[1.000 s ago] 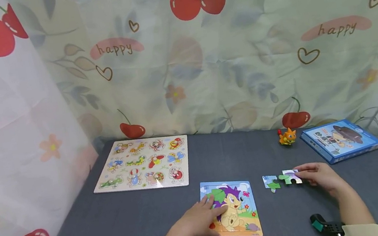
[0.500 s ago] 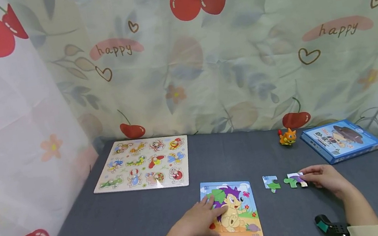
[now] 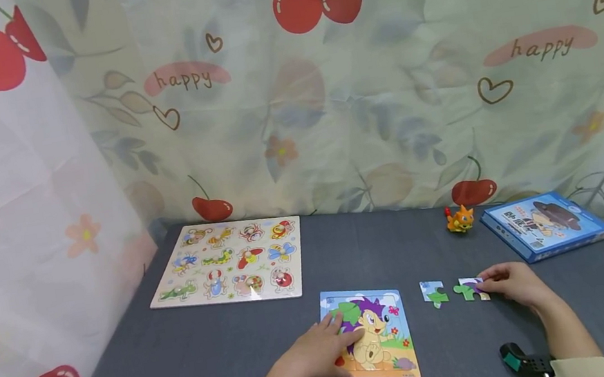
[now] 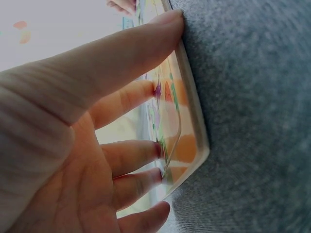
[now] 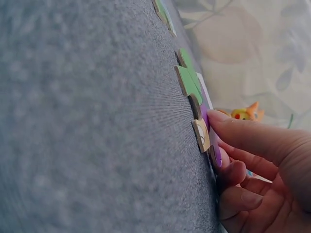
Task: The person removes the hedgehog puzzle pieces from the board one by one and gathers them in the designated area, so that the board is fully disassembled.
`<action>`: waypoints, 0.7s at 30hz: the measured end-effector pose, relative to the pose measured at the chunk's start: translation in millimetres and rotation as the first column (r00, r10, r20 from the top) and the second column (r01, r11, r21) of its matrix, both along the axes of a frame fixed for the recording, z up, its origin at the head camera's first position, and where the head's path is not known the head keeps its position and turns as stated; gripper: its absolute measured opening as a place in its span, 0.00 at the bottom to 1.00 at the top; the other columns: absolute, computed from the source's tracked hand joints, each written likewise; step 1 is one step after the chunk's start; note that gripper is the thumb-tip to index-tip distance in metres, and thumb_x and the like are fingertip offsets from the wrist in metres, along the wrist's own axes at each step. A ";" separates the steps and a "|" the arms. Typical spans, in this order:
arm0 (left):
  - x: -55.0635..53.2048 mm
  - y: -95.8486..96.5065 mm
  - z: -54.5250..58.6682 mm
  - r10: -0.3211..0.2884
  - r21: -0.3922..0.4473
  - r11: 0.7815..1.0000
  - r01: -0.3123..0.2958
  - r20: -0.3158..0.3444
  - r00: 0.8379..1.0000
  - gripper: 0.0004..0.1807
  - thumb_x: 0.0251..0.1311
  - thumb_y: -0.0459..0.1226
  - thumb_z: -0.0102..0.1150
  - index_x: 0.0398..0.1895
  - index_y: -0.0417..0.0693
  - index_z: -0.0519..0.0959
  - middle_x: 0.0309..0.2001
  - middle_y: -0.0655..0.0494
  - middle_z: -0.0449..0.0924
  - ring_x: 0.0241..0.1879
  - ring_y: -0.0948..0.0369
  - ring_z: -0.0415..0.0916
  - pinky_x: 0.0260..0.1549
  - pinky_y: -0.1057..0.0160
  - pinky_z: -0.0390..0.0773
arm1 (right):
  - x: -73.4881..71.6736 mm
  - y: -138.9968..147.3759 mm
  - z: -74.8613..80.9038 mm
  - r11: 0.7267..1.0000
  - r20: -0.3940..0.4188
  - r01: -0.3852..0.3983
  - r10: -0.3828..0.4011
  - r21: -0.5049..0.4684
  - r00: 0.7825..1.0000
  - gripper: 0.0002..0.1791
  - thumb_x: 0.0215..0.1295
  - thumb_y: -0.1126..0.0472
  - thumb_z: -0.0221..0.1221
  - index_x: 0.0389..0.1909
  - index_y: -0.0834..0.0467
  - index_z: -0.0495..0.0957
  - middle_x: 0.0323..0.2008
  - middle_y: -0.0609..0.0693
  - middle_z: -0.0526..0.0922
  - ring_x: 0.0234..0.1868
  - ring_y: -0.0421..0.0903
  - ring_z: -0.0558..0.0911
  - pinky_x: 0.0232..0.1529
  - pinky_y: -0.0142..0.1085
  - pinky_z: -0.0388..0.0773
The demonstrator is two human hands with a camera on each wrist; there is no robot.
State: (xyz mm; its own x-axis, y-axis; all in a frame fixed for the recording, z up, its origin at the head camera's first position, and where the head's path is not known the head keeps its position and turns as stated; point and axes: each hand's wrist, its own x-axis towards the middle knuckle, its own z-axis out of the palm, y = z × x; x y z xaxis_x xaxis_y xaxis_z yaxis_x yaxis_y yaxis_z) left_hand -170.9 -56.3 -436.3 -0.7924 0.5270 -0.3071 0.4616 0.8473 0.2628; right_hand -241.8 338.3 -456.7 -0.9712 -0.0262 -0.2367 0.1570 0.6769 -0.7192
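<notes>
My left hand (image 3: 319,350) rests on the left part of a hedgehog jigsaw puzzle (image 3: 381,346), covering some of its picture. In the left wrist view its fingers reach over the puzzle's surface, and the thumb (image 4: 165,29) lies at the board's edge. To the right, my right hand (image 3: 518,285) pinches a green, purple and white jigsaw piece (image 3: 464,292) by its right side. The right wrist view shows the thumb on that piece (image 5: 189,82), low over the cloth. A blue and green jigsaw piece (image 3: 432,290) lies between the puzzle and the held piece.
An insect knob puzzle board (image 3: 231,261) lies at the back left. Toward the back right stand an orange toy animal (image 3: 460,219) and a blue box (image 3: 547,223). Grey cloth (image 3: 231,342) covers the table, with a patterned curtain (image 3: 353,141) behind.
My right hand has shifted right and a little nearer with the pinched piece, which has turned slightly. The left hand and the puzzle under it have stayed put.
</notes>
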 end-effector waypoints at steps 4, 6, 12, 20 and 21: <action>-0.2 0.1 0.4 0.001 -0.003 1.000 -0.001 0.003 1.000 0.38 0.46 0.54 0.67 0.65 0.71 0.65 0.72 0.50 0.54 0.72 0.50 0.50 0.66 0.49 0.60 | 1.1 -1.3 0.3 1.000 -0.017 -0.002 0.002 0.001 1.000 0.23 0.58 0.53 0.63 0.45 0.69 0.78 0.27 0.44 0.78 0.28 0.40 0.71 0.27 0.31 0.69; -0.2 0.2 0.9 0.002 -0.005 1.000 -0.002 0.006 1.000 0.38 0.46 0.54 0.67 0.65 0.71 0.65 0.72 0.50 0.54 0.72 0.50 0.50 0.66 0.49 0.60 | 1.7 -1.9 0.2 1.000 -0.027 -0.005 0.005 -0.003 1.000 0.23 0.58 0.54 0.63 0.45 0.69 0.77 0.27 0.45 0.78 0.28 0.40 0.71 0.27 0.31 0.69; 0.1 0.6 0.9 0.008 -0.002 1.000 -0.008 0.011 1.000 0.38 0.46 0.54 0.67 0.65 0.71 0.65 0.72 0.51 0.54 0.72 0.51 0.50 0.66 0.50 0.59 | 2.9 -1.4 0.2 1.000 -0.052 -0.015 0.015 -0.002 0.999 0.22 0.58 0.56 0.63 0.45 0.70 0.77 0.28 0.46 0.78 0.29 0.39 0.72 0.28 0.30 0.70; 0.9 0.3 2.1 0.013 0.004 1.000 -0.013 0.017 1.000 0.38 0.46 0.54 0.67 0.65 0.71 0.66 0.72 0.51 0.54 0.72 0.51 0.50 0.67 0.50 0.58 | 4.1 -2.2 -2.0 1.000 -0.053 -0.004 0.003 -0.015 0.999 0.24 0.57 0.56 0.64 0.46 0.71 0.76 0.28 0.45 0.80 0.28 0.36 0.74 0.29 0.29 0.72; 1.1 0.1 2.4 0.013 0.005 1.000 -0.013 0.016 1.000 0.38 0.46 0.54 0.67 0.65 0.71 0.66 0.72 0.51 0.54 0.72 0.51 0.50 0.67 0.50 0.58 | 4.3 -2.5 -1.7 1.000 -0.058 -0.010 0.009 -0.016 0.998 0.24 0.57 0.56 0.64 0.46 0.72 0.76 0.29 0.46 0.80 0.28 0.36 0.74 0.29 0.29 0.73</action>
